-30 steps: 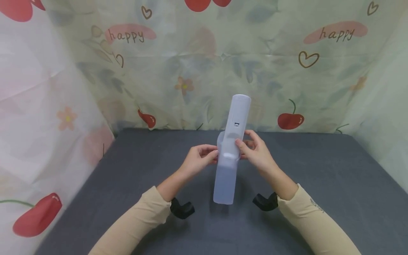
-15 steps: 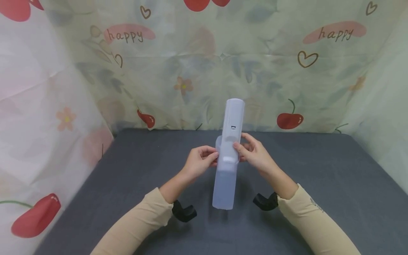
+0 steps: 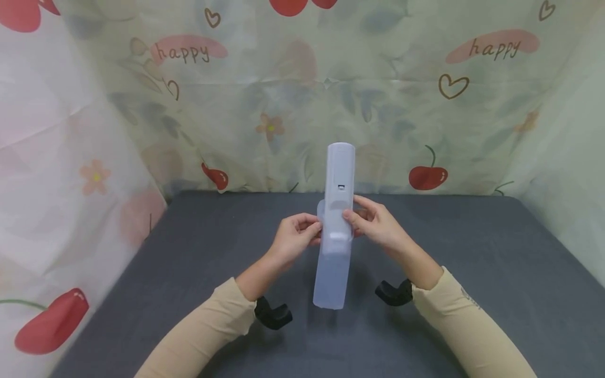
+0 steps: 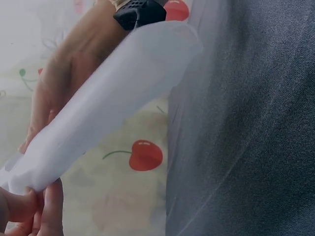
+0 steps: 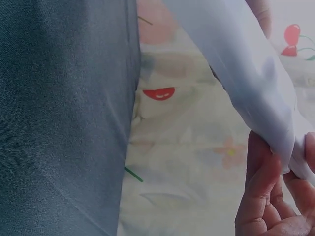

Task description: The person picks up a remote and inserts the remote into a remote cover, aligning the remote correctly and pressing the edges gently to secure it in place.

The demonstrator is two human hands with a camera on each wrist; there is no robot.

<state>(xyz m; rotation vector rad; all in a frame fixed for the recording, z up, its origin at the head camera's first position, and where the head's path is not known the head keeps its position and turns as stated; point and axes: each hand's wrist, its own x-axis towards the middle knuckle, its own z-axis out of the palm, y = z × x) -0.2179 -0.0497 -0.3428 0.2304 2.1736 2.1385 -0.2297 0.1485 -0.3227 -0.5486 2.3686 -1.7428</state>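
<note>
A white cylindrical device with a small dark port stands nearly upright above the table. Its lower end meets a frosted translucent plastic sleeve, which hangs below with a slight tilt. How far the device sits inside the sleeve, I cannot tell. My left hand pinches the sleeve's upper edge between thumb and fingers. With its thumb on the device's front and fingers behind, my right hand grips from the other side. The sleeve fills much of the left wrist view; its far side is hidden in the head view.
A dark grey cloth-covered table lies under the hands. Black wrist mounts hang beneath the cuffs. A printed curtain with cherries and hearts closes off the back and sides.
The white device has swung from a rightward lean to nearly upright, its top shifting left. Both hands keep their hold and have drifted slightly; the sleeve's bottom has moved a little left and down.
</note>
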